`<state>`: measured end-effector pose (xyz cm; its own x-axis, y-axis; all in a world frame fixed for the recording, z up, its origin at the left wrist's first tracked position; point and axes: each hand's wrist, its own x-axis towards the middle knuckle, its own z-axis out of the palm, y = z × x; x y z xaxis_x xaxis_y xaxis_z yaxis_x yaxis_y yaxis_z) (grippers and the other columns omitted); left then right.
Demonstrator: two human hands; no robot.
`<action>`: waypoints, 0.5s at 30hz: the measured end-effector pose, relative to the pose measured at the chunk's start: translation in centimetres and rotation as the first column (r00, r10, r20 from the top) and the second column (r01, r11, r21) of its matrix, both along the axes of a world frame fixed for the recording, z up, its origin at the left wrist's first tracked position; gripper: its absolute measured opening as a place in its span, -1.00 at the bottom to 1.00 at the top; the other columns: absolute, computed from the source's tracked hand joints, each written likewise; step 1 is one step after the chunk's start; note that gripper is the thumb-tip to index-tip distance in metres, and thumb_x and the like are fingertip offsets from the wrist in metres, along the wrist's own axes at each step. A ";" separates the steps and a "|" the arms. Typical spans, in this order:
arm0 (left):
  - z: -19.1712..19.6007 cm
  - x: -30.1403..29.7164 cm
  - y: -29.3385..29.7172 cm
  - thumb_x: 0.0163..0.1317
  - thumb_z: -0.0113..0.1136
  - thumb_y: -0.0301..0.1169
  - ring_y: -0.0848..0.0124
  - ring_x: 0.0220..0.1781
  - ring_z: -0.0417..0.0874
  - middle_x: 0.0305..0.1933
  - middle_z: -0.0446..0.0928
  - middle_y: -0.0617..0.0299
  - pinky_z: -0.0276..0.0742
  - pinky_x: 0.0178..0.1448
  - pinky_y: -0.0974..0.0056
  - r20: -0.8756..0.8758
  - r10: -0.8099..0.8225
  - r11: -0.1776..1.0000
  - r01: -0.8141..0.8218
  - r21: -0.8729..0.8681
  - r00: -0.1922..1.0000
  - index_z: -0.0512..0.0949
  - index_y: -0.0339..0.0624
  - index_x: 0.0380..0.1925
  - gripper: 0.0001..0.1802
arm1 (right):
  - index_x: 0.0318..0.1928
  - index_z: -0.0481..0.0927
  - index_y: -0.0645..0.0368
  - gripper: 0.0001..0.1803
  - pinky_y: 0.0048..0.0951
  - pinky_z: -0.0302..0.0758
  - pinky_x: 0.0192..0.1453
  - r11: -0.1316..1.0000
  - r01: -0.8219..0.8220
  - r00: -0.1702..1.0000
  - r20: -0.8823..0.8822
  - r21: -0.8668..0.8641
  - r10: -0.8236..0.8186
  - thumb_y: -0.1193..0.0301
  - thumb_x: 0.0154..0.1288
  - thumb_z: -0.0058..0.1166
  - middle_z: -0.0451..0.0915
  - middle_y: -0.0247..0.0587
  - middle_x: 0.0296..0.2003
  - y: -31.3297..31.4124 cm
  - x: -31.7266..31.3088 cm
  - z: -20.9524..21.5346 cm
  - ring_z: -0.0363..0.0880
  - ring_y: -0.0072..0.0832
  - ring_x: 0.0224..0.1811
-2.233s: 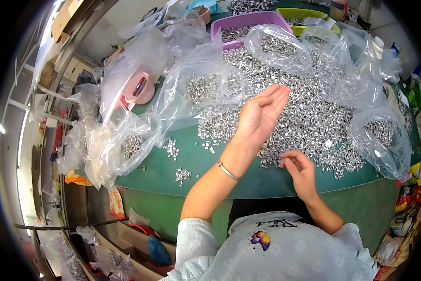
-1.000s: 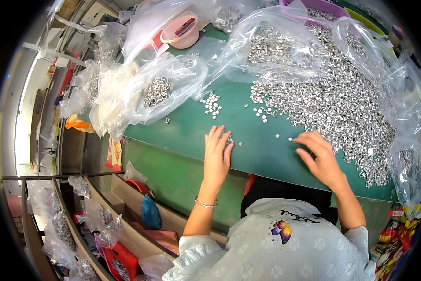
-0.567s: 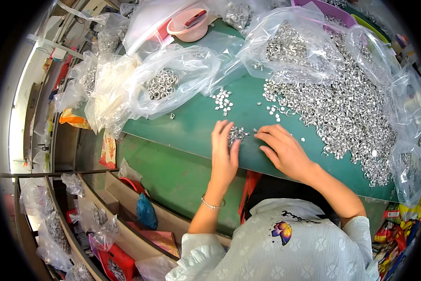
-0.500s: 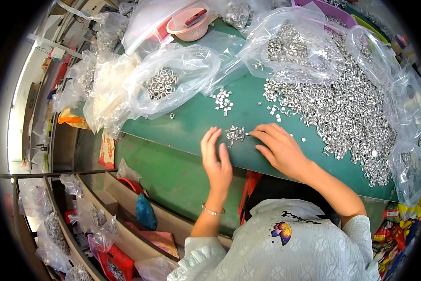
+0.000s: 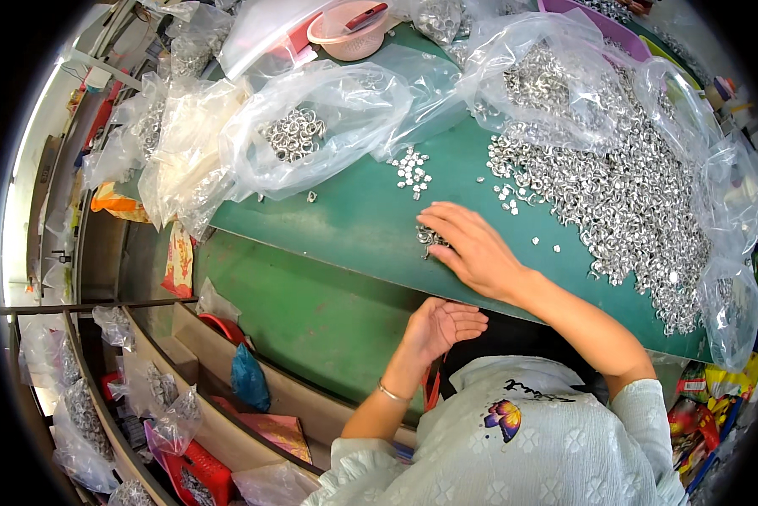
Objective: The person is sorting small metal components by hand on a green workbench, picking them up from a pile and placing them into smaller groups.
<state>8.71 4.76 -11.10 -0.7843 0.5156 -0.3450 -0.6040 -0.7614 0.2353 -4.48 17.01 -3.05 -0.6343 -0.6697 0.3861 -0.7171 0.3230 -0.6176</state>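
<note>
A small heap of silvery metal pieces (image 5: 427,237), shaped like little rings or hooks, lies near the front edge of the green tabletop (image 5: 337,229). Over its right side arches my right hand (image 5: 478,253), fingers stretched and slightly curved against the heap, hiding part of it. My left hand (image 5: 446,327) is palm up just below the table's front edge, its fingers extended and nothing visible in the palm. Behind the heap sits a small cluster of flat silvery bits (image 5: 413,172). Farther right spreads a large pile of similar silvery rings (image 5: 615,202).
A clear plastic bag (image 5: 345,101) holding rings lies open at the far left. Another clear bag (image 5: 556,110) covers part of the large pile. At the back stands a pink basin (image 5: 345,44), beside a purple tub (image 5: 602,21). Wooden compartments (image 5: 202,371) with bagged parts are lower left.
My left hand has dropped from beside the heap to below the table edge and turned palm up. My right hand has moved left over the heap.
</note>
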 end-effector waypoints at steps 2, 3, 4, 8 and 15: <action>-0.8 -0.7 -1.0 0.45 -0.41 -0.01 -0.18 0.14 0.57 0.08 0.50 -0.39 0.49 0.26 -0.05 -0.018 -0.031 0.990 0.033 0.138 0.999 0.41 -0.54 0.11 -0.28 | 0.16 0.47 0.25 -0.53 -0.12 0.28 0.38 0.997 -0.061 0.998 0.020 0.049 0.060 0.37 0.25 0.14 0.43 -0.03 0.19 -0.3 0.5 -0.3 0.28 -0.08 0.36; -0.8 -1.2 -1.6 0.45 -0.43 -0.03 -0.22 0.19 0.53 0.13 0.47 -0.42 0.46 0.29 -0.09 -0.029 -0.044 0.978 0.049 0.204 0.999 0.38 -0.56 0.15 -0.28 | 0.17 0.45 0.26 -0.51 -0.12 0.25 0.42 0.990 -0.103 0.995 -0.010 0.097 0.104 0.36 0.25 0.14 0.41 -0.01 0.21 -0.3 0.7 -0.3 0.25 -0.08 0.38; -1.6 -1.5 -2.3 0.42 -0.42 -0.07 -0.27 0.31 0.40 0.22 0.40 -0.40 0.36 0.34 -0.20 -0.068 -0.060 0.959 0.076 0.272 0.996 0.29 -0.55 0.24 -0.29 | 0.18 0.44 0.27 -0.50 -0.11 0.22 0.46 0.979 -0.142 0.988 -0.039 0.145 0.149 0.36 0.25 0.15 0.39 0.00 0.23 -0.3 1.0 -0.3 0.22 -0.07 0.41; -1.3 -2.0 -3.6 0.29 -0.32 -0.22 -0.23 0.36 0.34 0.31 0.34 -0.31 0.32 0.34 -0.30 -0.149 -0.064 0.902 0.121 0.414 0.987 0.25 -0.41 0.30 -0.35 | 0.25 0.39 0.29 -0.41 -0.04 0.10 0.52 0.930 -0.287 0.958 0.075 0.229 0.277 0.34 0.24 0.14 0.27 0.00 0.34 1.3 3.1 0.1 0.12 -0.09 0.47; -0.7 -0.8 -3.6 0.38 -0.32 -0.21 -0.06 0.17 0.55 0.11 0.49 -0.22 0.51 0.22 -0.13 0.198 -0.028 0.893 -0.065 0.444 0.980 0.41 -0.42 0.02 -0.50 | 0.25 0.39 0.28 -0.45 -0.08 0.14 0.51 0.894 -0.398 0.917 0.076 0.208 0.391 0.31 0.30 0.12 0.28 -0.07 0.35 2.8 7.6 -0.2 0.12 -0.17 0.48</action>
<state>7.95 1.16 -11.75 -0.7365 0.6370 -0.2275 -0.5872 -0.7691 -0.2524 3.12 19.83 -3.21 -0.3102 -0.9316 0.1896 -0.7947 0.1446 -0.5895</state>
